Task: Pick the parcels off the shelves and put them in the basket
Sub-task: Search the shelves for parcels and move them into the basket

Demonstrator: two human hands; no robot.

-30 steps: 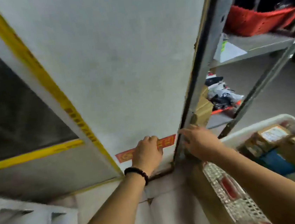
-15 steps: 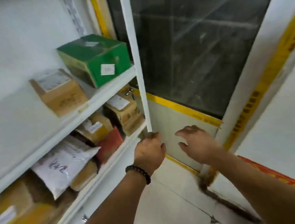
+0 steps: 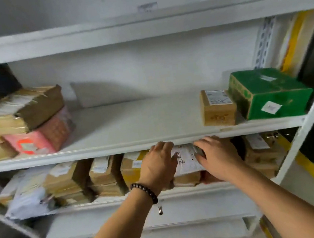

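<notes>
Now | left hand [image 3: 158, 165], right hand [image 3: 218, 157] at white mailer [image 3: 186, 161] (scrawl — perhaps "W92")

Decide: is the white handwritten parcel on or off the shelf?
On: the white parcel lies atop brown boxes on the lower shelf, between left hand and right hand.

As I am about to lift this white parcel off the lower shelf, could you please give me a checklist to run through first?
1. Hands at the white parcel: ok, left hand on its left side, right hand on its right.
2. Firm grip: cannot tell, the fingers are blurred.
3. Headroom: not ok, both hands sit right at the upper shelf edge; draw outward, not up.
4. Parcel free to slide: cannot tell; it lies on a brown box that may shift.
5. Basket within reach: cannot tell, it is out of view.
</notes>
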